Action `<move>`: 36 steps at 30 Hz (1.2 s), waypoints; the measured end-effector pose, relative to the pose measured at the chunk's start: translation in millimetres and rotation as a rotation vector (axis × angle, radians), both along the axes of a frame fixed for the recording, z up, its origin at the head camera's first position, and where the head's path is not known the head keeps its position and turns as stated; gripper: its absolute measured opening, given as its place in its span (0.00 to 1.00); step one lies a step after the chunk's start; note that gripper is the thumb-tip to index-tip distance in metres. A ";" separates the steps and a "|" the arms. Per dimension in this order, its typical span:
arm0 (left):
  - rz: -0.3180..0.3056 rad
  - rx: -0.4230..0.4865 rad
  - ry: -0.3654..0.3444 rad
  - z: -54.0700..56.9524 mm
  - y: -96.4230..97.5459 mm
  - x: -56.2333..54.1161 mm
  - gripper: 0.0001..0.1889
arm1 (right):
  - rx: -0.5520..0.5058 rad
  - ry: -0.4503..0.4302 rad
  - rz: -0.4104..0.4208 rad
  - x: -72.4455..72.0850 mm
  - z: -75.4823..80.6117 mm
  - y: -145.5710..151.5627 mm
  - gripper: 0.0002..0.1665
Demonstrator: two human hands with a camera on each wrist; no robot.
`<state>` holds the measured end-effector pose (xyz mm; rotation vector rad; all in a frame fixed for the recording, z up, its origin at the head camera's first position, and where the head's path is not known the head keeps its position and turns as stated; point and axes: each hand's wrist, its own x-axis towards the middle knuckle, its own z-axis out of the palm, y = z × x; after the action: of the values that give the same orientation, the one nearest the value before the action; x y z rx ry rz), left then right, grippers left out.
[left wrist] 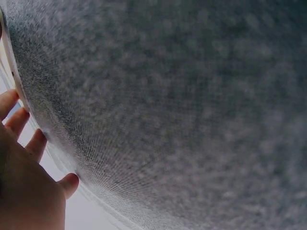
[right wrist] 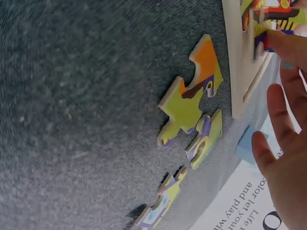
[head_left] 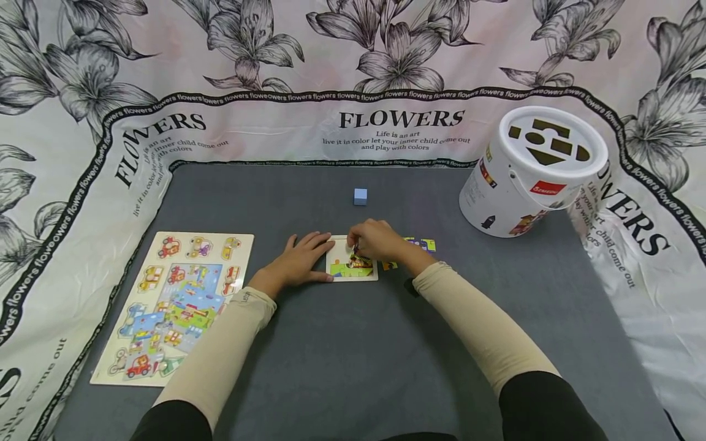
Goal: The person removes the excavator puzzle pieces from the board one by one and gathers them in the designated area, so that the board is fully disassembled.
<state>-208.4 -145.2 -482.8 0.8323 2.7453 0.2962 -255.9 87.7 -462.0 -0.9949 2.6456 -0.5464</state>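
A small wooden puzzle tray (head_left: 341,246) lies on the grey cloth, its lower part filled with green and coloured pieces. My left hand (head_left: 298,260) rests flat at its left edge, fingers spread and thumb at the lower left corner. In the left wrist view, the left hand (left wrist: 29,182) shows straight, parted fingers. Over the tray's upper right, my right hand (head_left: 377,240) pinches a puzzle piece (right wrist: 260,37) between thumb and finger. Several loose jigsaw pieces (right wrist: 192,108) lie beside the tray, partly hidden by the right arm in the head view.
A larger wooden picture board (head_left: 146,260) with loose picture pieces (head_left: 193,306) on it lies at the left. Beyond the tray sits a blue cube (head_left: 360,196). A white bucket (head_left: 480,202) with a shape-cut lid (head_left: 590,131) stands at the back right.
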 end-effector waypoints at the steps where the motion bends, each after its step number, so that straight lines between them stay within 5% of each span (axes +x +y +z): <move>1: 0.003 0.001 0.002 -0.1 0.1 0.0 0.45 | -0.007 0.006 0.006 0.3 0.1 0.0 0.07; 11: 0.000 0.005 0.006 -2.2 0.9 0.2 0.45 | 0.056 -0.004 0.028 1.1 6.3 -0.4 0.09; 20: 0.006 0.001 -0.003 -1.8 0.7 0.2 0.45 | 0.093 0.116 0.073 5.9 3.0 -1.8 0.03; 25: -0.001 -0.002 -0.005 -2.8 4.9 -0.8 0.45 | 0.081 0.124 0.076 7.4 2.8 3.0 0.08; 36: 0.009 0.011 0.016 -1.3 3.4 0.6 0.45 | -0.027 -0.145 0.023 4.1 29.7 29.5 0.18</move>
<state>-207.8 -141.9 -484.1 0.8286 2.7654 0.3075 -251.9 117.2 -432.3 -0.9541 2.5032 -0.6255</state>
